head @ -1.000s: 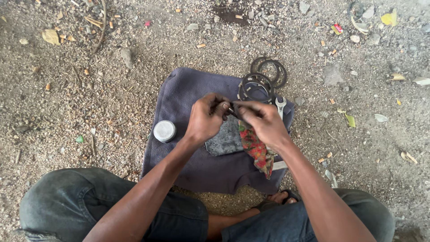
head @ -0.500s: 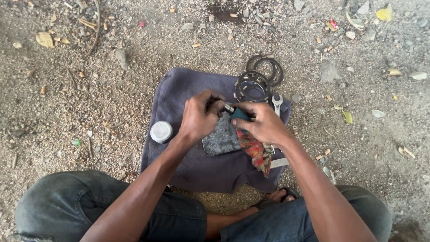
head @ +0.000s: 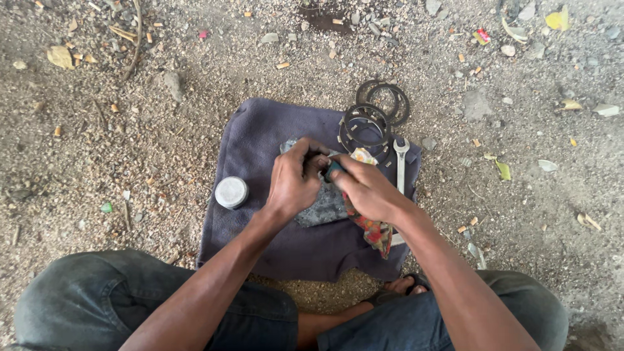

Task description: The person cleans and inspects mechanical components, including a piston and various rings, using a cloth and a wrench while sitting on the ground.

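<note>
I sit on gravel with a dark purple cloth (head: 260,143) spread before me. My left hand (head: 296,182) is closed around a small dark part held over a grey speckled slab (head: 322,207). My right hand (head: 367,188) grips a patterned red rag (head: 374,229) and presses it against that part; a bit of teal shows between the fingers. The part itself is mostly hidden by both hands, which touch each other above the cloth's middle.
A round silver tin lid (head: 231,192) lies at the cloth's left edge. A stack of dark toothed metal rings (head: 365,129) and more rings (head: 389,101) sit at the far right, beside a silver spanner (head: 401,166). My sandalled foot (head: 400,289) is near.
Both hands have slid a little lower and left over the slab, staying joined on the part. The rag still hangs from my right hand.
</note>
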